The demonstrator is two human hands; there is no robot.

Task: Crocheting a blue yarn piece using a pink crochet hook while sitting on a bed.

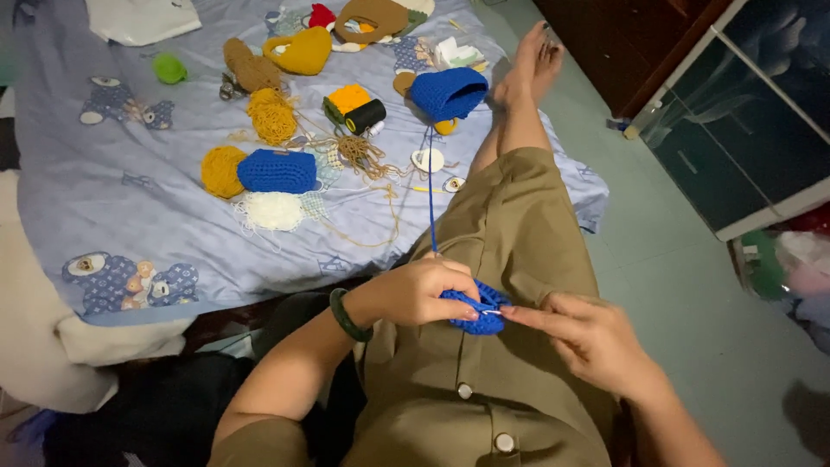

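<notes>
left hand [422,292], right hand [588,337], blue crochet piece [481,310] (pinched between)

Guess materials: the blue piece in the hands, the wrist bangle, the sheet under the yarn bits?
Blue piece: looks like crocheted yarn, matte, with ribbed stitches and a strand running off it; fibre type unclear. Bangle on the left hand's wrist: dark green, smooth, slightly glossy, maybe jade or glass. Sheet: thin woven fabric, matte, creased, printed with bears.

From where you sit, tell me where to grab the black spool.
Grip the black spool around its round middle, coming from above and its near right side. It lies on its side on the sheet, and the orange yarn crowds its far left.
</notes>
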